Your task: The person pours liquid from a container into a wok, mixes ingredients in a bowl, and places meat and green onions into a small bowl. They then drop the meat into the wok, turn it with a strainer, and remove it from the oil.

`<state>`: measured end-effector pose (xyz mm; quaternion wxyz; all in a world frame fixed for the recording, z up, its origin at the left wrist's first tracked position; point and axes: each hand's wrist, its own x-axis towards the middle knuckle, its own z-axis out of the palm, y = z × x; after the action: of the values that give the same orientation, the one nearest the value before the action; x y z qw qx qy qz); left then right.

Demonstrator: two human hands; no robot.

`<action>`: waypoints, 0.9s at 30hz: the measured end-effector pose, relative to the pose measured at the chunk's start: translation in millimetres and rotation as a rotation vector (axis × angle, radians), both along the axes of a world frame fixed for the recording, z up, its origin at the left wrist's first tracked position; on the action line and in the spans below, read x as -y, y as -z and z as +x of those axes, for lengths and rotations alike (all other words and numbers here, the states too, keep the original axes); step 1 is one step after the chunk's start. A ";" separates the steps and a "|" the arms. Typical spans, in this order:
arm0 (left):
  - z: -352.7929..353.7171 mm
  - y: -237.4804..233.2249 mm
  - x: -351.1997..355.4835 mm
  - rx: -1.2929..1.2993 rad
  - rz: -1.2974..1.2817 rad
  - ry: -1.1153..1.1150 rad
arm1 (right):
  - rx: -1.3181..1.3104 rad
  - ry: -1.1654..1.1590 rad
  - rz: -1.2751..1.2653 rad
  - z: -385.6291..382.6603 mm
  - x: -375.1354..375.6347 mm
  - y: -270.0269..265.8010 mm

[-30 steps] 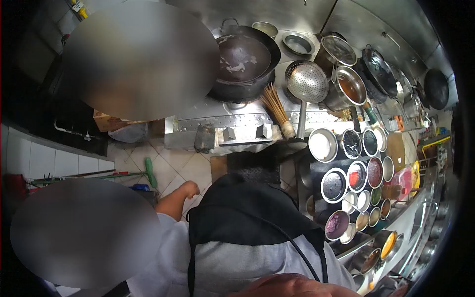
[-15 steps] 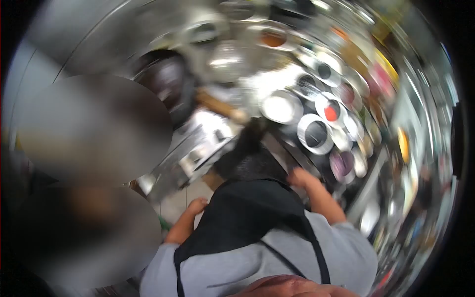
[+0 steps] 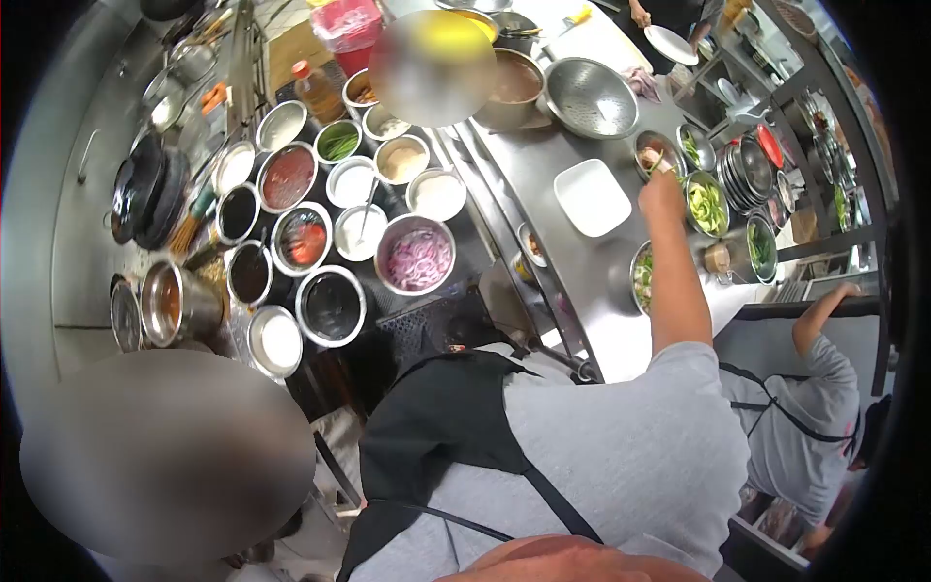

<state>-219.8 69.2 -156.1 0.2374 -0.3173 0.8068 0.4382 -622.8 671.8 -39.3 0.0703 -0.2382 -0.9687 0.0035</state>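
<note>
Steel bowl (image 3: 639,161), holding pinkish and pale pieces, stands near the right-hand edge of the steel counter (image 3: 603,325), with the right hand reaching into it. The view has turned from the stove to the food containers, and the right arm has come out over the counter — a change that puts the hand in contact with the bowl's contents.

At the far left, a metal pot (image 3: 199,307) holds orange-brown liquid. Next comes a cluster of round containers, among them a dark-filled one (image 3: 333,342) and, closer to the counter's left edge, a bowl of sliced purple onion (image 3: 417,291). On the counter, a perforated colander (image 3: 582,92) lies toward the top, with an empty white square dish (image 3: 592,199) below it, between that left edge and the right arm. A bowl of chopped greens (image 3: 633,276) sits just left of the forearm, partly hidden by it.

The right hand (image 3: 661,196) points away from the body; its fingers bend together around the pale food at the bowl's mouth, but whether they pinch a piece I cannot tell. Just right of it stands a bowl of light green slices (image 3: 708,235), with a stack of metal bowls (image 3: 745,175) beyond. The left hand cannot be made out, so its fingers cannot be judged.
</note>
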 end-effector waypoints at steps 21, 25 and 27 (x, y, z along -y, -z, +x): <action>-325.9 -140.4 -171.4 -0.150 0.154 0.563 | 0.389 -0.268 -0.297 -81.3 -133.1 29.5; -327.6 -137.9 -180.2 -0.106 0.183 0.571 | 0.294 -0.179 -0.531 -91.0 -148.2 41.3; -330.1 -138.1 -183.1 -0.086 0.158 0.602 | 0.358 -0.186 -0.589 -91.8 -150.2 34.9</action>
<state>-549.9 252.3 -17.9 0.3460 -0.0261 0.8373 0.4225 -714.6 821.9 -74.2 -0.1729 -0.1559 -0.9406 0.2472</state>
